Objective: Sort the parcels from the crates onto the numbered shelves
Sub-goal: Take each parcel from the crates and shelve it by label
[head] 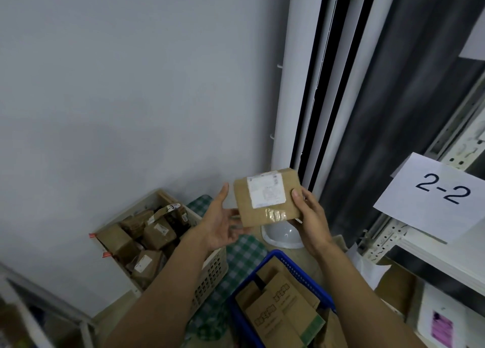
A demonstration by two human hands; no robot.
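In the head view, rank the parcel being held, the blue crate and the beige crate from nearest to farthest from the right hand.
1. parcel: in the grip of the right hand, thumb on its top face.
2. blue crate: below that hand, under the right forearm.
3. beige crate: off to the left, beyond the left hand.

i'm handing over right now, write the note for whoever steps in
The right hand grips the labelled parcel by its right edge. The left hand is open at the parcel's lower left corner; I cannot tell if they touch.
The beige crate holds many parcels, and the blue crate holds more cardboard packs. The 2-2 sign hangs on the shelving to the right.
Done: one parcel in hand, not yet shelved.
Left: read its label (blurred here), shelve it, then empty both crates.
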